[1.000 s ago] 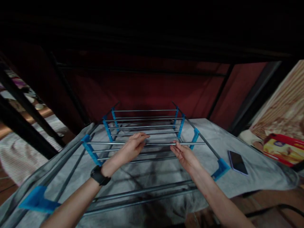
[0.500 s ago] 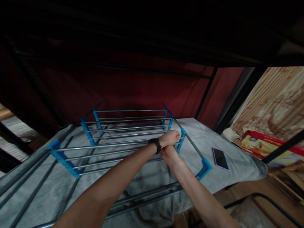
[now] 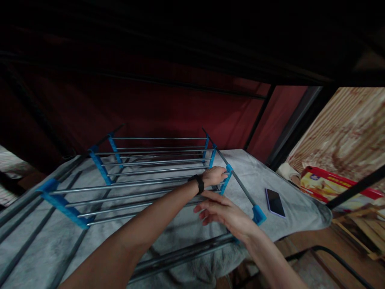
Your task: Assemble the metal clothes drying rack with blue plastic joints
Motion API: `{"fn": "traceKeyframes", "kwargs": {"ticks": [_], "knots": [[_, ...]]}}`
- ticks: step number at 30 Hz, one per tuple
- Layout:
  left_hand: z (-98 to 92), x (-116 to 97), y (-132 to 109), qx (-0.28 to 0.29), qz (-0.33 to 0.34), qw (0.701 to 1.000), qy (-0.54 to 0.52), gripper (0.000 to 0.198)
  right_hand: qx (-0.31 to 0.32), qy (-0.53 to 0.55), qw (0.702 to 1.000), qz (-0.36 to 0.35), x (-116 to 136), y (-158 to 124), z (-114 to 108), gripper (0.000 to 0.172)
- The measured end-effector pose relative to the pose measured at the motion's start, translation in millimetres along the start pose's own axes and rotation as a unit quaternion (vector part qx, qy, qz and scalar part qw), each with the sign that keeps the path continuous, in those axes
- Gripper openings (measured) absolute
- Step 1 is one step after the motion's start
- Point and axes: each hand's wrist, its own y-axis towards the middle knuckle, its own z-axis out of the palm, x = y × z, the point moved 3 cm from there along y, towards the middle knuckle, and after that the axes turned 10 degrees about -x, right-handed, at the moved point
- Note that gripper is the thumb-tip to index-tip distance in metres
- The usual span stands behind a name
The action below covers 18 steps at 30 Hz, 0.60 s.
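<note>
A shoe rack of grey metal tubes (image 3: 159, 162) and blue plastic brackets lies on a grey blanket (image 3: 177, 241). My left hand (image 3: 214, 176), with a black watch on its wrist, is closed around a tube end at a blue bracket (image 3: 225, 180) on the rack's right side. The fingertips are partly hidden there. Nearer to me, my right hand (image 3: 224, 212) hovers over the blanket with its fingers apart, holding nothing. A blue corner piece (image 3: 259, 214) caps the long side tube just right of it.
A phone (image 3: 274, 202) lies on the blanket at the right. Beyond it stands a red and yellow box (image 3: 333, 184). Black bed-frame posts (image 3: 260, 116) and a dark red curtain (image 3: 168, 112) enclose the back. A chair (image 3: 319, 269) stands at lower right.
My right hand has come away from beside the left, back toward me, and its fingers have spread. My left hand stays at the bracket. The view has shifted slightly.
</note>
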Motion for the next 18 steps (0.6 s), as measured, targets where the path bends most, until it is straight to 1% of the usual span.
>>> {"fn": "traceKeyframes", "kwargs": {"ticks": [1,2,3,5,6,7,8,9,10,12,14,16,18], "knots": [[-1.1,0,0,-0.007,-0.001,1.0,-0.003,0.028,-0.011,-0.051,0.998,-0.039,11,-8,-11,0.04],[-1.9,0,-1,-0.011,-0.001,1.0,-0.006,0.028,-0.04,-0.101,0.99,-0.087,23,-13,-24,0.037],[-2.3,1,-2,-0.014,0.0,1.0,-0.007,0.028,-0.083,-0.145,0.976,-0.14,35,-14,-39,0.033],[-2.2,1,-3,-0.014,-0.001,1.0,-0.004,0.027,-0.192,-0.207,0.931,-0.232,53,-10,-71,0.025],[-2.1,1,-4,-0.016,-0.002,1.0,0.001,0.028,-0.244,-0.221,0.908,-0.259,58,-5,-86,0.023],[-2.1,1,-4,-0.019,-0.003,1.0,0.006,0.028,-0.285,-0.224,0.893,-0.268,60,1,-99,0.022],[-2.3,1,-5,-0.025,-0.003,1.0,0.013,0.029,-0.315,-0.216,0.887,-0.26,58,8,-110,0.021],[-2.6,1,-5,-0.032,-0.004,0.999,0.019,0.029,-0.328,-0.198,0.894,-0.235,53,16,-118,0.022],[-3.0,1,-6,-0.037,-0.004,0.999,0.024,0.029,-0.322,-0.171,0.911,-0.194,47,24,-123,0.024],[-3.8,-1,-6,-0.04,-0.004,0.999,0.036,0.028,-0.278,-0.102,0.95,-0.098,32,36,-124,0.026],[-4.3,-2,-7,-0.038,-0.003,0.998,0.05,0.029,-0.232,-0.034,0.972,-0.028,21,41,-120,0.028],[-4.5,-3,-8,-0.037,-0.001,0.997,0.063,0.028,-0.22,0.015,0.975,-0.006,17,41,-117,0.029],[-4.3,-4,-10,-0.043,-0.002,0.996,0.072,0.028,-0.221,0.044,0.974,-0.014,18,40,-116,0.028]]}}
